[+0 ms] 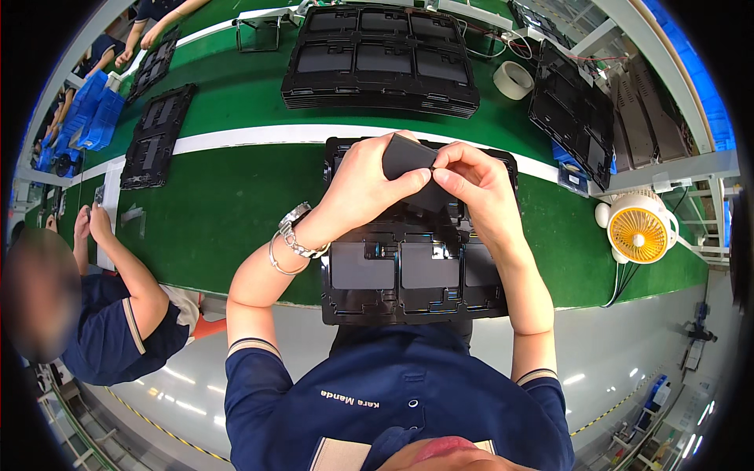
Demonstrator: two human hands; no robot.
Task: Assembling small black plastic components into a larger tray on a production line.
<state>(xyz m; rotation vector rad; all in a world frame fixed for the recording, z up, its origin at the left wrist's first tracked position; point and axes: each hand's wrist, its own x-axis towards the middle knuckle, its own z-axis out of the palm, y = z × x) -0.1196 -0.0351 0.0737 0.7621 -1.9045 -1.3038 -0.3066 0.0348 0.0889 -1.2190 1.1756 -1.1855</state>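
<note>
Both my hands are raised over a black compartmented tray that lies on the green conveyor belt in front of me. My left hand, with a metal watch and bracelet at the wrist, grips a flat dark grey rectangular part by its left side. My right hand pinches the same part at its right edge with thumb and fingertips. The part is held tilted above the tray's far half. The tray's near compartments hold flat dark inserts.
A stack of black trays sits across the belt, more trays to the left and right. A tape roll and a small yellow fan are at right. A person in a dark shirt works at my left.
</note>
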